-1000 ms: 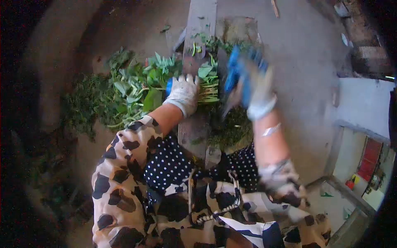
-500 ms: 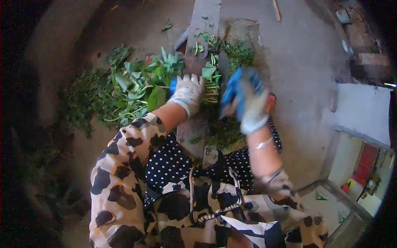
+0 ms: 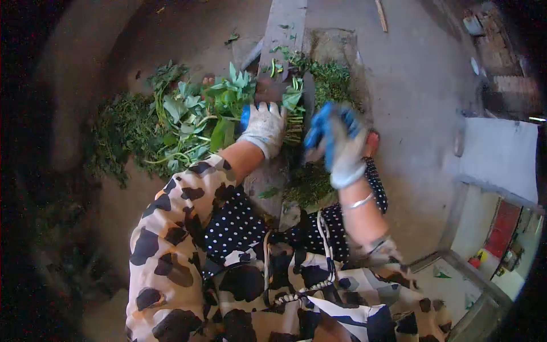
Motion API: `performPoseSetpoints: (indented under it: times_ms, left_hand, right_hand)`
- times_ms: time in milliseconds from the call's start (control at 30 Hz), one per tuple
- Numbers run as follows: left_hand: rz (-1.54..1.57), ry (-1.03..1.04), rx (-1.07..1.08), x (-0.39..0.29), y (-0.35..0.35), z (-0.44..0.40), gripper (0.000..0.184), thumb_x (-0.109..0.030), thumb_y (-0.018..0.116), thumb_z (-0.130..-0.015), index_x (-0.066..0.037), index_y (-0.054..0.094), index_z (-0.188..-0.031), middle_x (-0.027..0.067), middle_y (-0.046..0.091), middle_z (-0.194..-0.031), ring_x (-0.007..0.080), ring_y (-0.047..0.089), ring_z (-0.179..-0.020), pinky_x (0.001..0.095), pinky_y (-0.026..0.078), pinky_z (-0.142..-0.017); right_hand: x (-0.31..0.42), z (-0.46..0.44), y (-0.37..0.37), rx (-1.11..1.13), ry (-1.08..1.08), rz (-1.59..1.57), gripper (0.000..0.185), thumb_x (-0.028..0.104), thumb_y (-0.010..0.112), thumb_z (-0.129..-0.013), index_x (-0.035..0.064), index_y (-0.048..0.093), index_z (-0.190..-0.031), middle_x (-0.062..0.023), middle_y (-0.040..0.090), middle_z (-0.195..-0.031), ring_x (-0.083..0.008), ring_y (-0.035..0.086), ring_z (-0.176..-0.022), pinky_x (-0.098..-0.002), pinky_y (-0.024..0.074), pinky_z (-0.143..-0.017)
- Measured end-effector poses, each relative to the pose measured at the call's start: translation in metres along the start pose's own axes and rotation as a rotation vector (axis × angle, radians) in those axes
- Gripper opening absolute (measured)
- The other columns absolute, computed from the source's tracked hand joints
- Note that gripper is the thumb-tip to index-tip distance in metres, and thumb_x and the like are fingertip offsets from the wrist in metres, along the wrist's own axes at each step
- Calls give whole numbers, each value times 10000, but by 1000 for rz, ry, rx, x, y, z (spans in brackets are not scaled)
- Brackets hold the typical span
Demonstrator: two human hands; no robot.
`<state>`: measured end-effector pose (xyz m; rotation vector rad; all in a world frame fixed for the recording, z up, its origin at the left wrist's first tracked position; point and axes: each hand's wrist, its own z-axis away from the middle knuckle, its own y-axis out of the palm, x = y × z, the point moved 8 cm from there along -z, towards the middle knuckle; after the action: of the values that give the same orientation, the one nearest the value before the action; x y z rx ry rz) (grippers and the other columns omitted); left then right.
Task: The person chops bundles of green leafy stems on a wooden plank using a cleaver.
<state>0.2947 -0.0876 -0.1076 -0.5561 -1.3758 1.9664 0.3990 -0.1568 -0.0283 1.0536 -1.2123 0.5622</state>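
My left hand [image 3: 265, 125], in a white glove with blue on the palm side, presses down on a bunch of leafy green stems [image 3: 196, 117] lying across a wooden plank [image 3: 265, 176]. The cut stem ends [image 3: 294, 130] stick out to the right of its fingers. My right hand [image 3: 341, 139], gloved the same way and smeared by motion, is raised just right of the stem ends with its fingers curled. Something dark shows below its fingers, too blurred to name. Chopped green bits [image 3: 307, 185] lie below and to the right of the plank.
A heap of feathery greens [image 3: 122, 134] lies on the floor at the left. More chopped greens [image 3: 332, 80] sit right of the plank. A stick [image 3: 381, 16] lies at the top. A white panel [image 3: 498, 154] stands at the right.
My left hand has shifted slightly right along the bunch, and less of the stem ends shows. The right hand stays about where it was, still blurred.
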Motion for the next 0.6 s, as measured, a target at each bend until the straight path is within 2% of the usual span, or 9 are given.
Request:
performPoseSetpoints:
  times_ms: [67, 133, 200, 233, 300, 333, 433, 567, 600]
  left_hand:
    - [-29, 17, -7, -10, 6, 11, 488, -211, 585, -741, -73, 464, -1192, 156, 507, -1142, 316, 483, -1074, 491, 377, -872]
    - [-53, 45, -16, -11, 0, 8, 481, -205, 592, -731, -71, 475, -1178, 156, 512, -1136, 315, 489, -1067, 489, 376, -871]
    - [-41, 71, 62, -9, -16, -2, 492, -212, 598, -725, -69, 475, -1180, 156, 516, -1133, 316, 492, -1067, 492, 375, -872]
    - [-20, 108, 160, -10, -15, -4, 503, -218, 604, -719, -67, 475, -1182, 157, 520, -1129, 317, 494, -1066, 495, 374, -874]
    - [-14, 118, 149, -11, -4, -14, 534, -245, 617, -708, -64, 475, -1190, 158, 525, -1131, 320, 495, -1072, 507, 371, -875]
    - [1, 89, 133, -10, -2, -14, 548, -242, 624, -701, -60, 472, -1194, 161, 519, -1139, 324, 489, -1080, 515, 364, -889]
    - [26, 21, 85, -8, 6, -16, 564, -220, 630, -695, -53, 466, -1208, 166, 502, -1160, 335, 471, -1100, 531, 335, -936]
    - [36, 21, 69, -12, -5, -3, 569, -221, 636, -693, -49, 466, -1208, 171, 487, -1187, 336, 454, -1119, 528, 329, -944]
    - [15, 24, 47, -13, -8, -3, 580, -221, 641, -686, -44, 464, -1208, 170, 491, -1182, 334, 458, -1115, 527, 336, -932]
  right_hand:
    - [28, -68, -1, -41, 148, 29, 96, 176, 587, -846, 89, 603, -807, -8, 597, -692, -122, 553, -546, -277, 457, -492]
    - [68, -139, 30, 325, -341, 643, 250, 302, 554, -860, 58, 608, -856, -25, 521, -601, -143, 502, -495, -272, 400, -437]
    - [29, -190, 19, 303, 464, -172, 228, 334, 617, -811, 120, 576, -742, -7, 567, -633, -154, 522, -514, -296, 444, -491]
    - [23, -185, 15, 302, 461, -171, 228, 334, 617, -811, 120, 576, -742, -7, 567, -633, -154, 522, -514, -296, 444, -491]
    - [48, -163, 15, 305, -509, 1277, 250, 270, 529, -871, 31, 595, -904, -30, 525, -611, -152, 524, -510, -283, 414, -444]
    - [55, -120, 14, 186, -586, 1275, 224, 257, 546, -866, 38, 598, -874, -32, 543, -620, -151, 528, -505, -276, 419, -440]
    - [2, 7, 8, 0, 8, -26, 172, 217, 597, -853, 60, 604, -783, -38, 595, -645, -148, 540, -489, -253, 432, -429]
    - [35, -55, 22, 33, 121, -32, 197, 243, 598, -849, 56, 595, -790, -37, 580, -655, -140, 530, -503, -270, 425, -432]
    - [40, -103, 17, 329, -200, 444, 217, 267, 576, -846, 53, 607, -827, -45, 572, -665, -160, 514, -491, -313, 425, -446]
